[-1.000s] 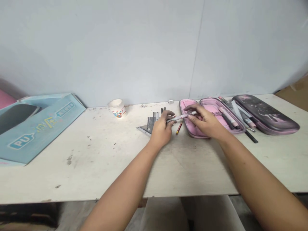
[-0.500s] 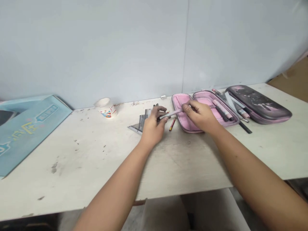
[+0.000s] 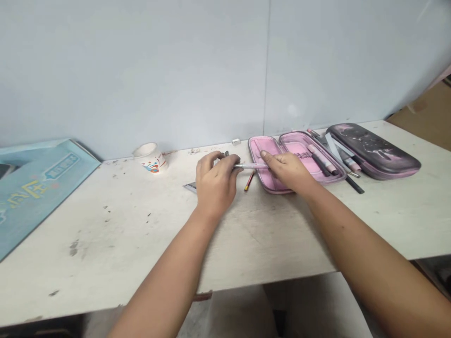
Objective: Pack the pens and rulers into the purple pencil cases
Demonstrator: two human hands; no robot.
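Feed check, left to right on the white tabletop (image 3: 123, 249). At the surface's left end I see a light blue box (image 3: 45, 188) with white and yellow lettering, cut off by the frame. Paper cup (image 3: 151, 159) upright near the back edge, coloured print on its side. Corner of a grey set square (image 3: 190, 187) pokes out past my left hand (image 3: 215, 184), which hides the rest. Left grip: narrow, fingertips pinched on the metallic end of a clear-barrelled pen (image 3: 252, 165). Pen runs hand to hand, roughly parallel to the back edge, its right part over the left half of the open pink pencil case (image 3: 273, 187). Small white block (image 3: 236, 141) at the back edge; pencil stub (image 3: 249, 180) just left of the case. My right hand (image 3: 291, 171) is over the case, thumb and fingers closed on the pen's right end. Dark marker (image 3: 319, 164) lies in the case's right half. Then a black strip (image 3: 354, 185) on the surface, and the closed black-and-pink pencil case (image 3: 377, 149) toward the right edge.
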